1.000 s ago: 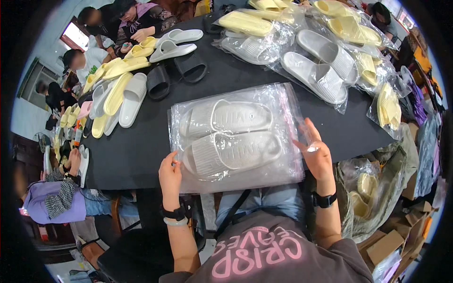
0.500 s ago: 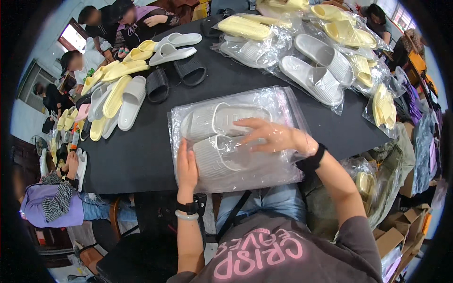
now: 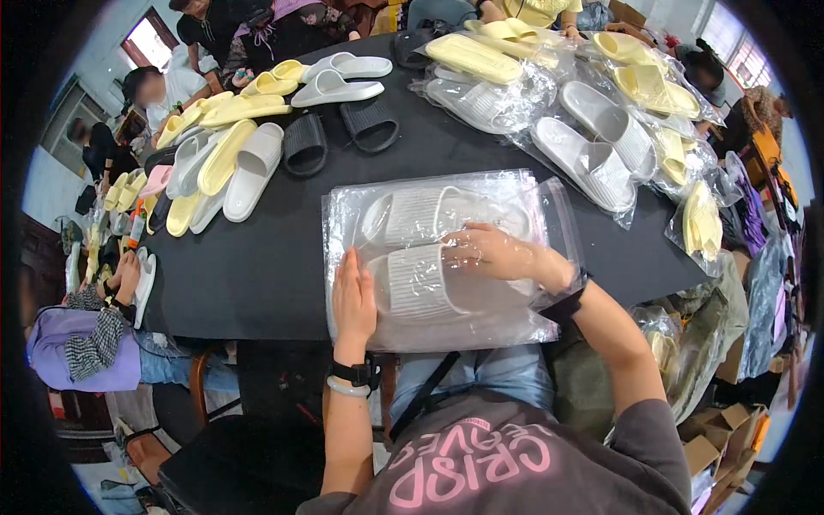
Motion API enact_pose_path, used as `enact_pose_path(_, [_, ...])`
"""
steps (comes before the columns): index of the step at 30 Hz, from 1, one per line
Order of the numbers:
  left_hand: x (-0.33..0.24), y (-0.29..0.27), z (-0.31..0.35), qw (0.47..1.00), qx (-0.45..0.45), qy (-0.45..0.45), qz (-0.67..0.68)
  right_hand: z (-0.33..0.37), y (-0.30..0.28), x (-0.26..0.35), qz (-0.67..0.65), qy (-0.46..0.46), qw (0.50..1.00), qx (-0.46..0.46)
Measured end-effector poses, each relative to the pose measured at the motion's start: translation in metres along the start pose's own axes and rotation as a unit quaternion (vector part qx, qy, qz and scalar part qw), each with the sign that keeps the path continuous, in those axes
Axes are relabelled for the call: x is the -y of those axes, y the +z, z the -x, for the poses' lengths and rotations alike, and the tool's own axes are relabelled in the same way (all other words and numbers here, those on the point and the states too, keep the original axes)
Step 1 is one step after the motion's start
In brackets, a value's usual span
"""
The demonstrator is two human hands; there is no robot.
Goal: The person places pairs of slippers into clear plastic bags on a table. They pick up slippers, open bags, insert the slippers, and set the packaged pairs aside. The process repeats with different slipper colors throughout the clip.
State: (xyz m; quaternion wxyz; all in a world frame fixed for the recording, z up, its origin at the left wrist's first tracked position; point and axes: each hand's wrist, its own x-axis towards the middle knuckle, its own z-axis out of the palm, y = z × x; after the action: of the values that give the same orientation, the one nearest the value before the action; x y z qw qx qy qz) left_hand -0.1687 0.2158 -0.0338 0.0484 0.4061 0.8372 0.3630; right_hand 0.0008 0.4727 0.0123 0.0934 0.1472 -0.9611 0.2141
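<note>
A pair of light grey slippers lies inside a clear plastic bag (image 3: 481,330), on what looks like a stack of such bags at the table's front edge. The far slipper (image 3: 415,215) and the near slipper (image 3: 410,281) sit side by side, their ribbed straps toward the left. My left hand (image 3: 353,300) rests flat along the bag's left side, open, its fingers stretched out. With loosely spread fingers, my right hand (image 3: 498,254) reaches in from the bag's right end and lies over the slippers near the strap openings. Clear film covers its wrist; its fingertips are partly hidden.
Loose grey and yellow slippers (image 3: 227,159) line the black table's (image 3: 249,283) left side, with black slippers (image 3: 305,146) beside them. Bagged grey slippers (image 3: 584,163) and bagged yellow ones (image 3: 702,219) pile up at the right. Other people sit around the table.
My right hand has come down nearer the slippers, its fingers lower and less spread. The view has shifted, so the table and slippers sit a little differently in the picture. My left hand stays at the bag's side.
</note>
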Motion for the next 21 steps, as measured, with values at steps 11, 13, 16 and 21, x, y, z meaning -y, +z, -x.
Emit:
enact_pose_path(11, [-0.001,0.012,-0.001,0.97,0.006,0.061,-0.235,0.151,-0.067,0.015,-0.103,0.259,0.956,-0.093])
enact_pose_path(13, [-0.011,0.008,0.0,0.963,0.014,0.057,-0.262,0.176,-0.073,0.035,-0.064,0.341,0.928,-0.138])
enact_pose_path(16, [-0.013,0.006,0.002,0.96,0.012,0.049,-0.275,0.213,-0.082,0.07,-0.058,0.452,0.849,-0.267])
enact_pose_path(21, [-0.023,0.001,0.003,0.956,0.027,0.043,-0.289,0.205,-0.12,0.127,-0.04,0.405,0.776,-0.481])
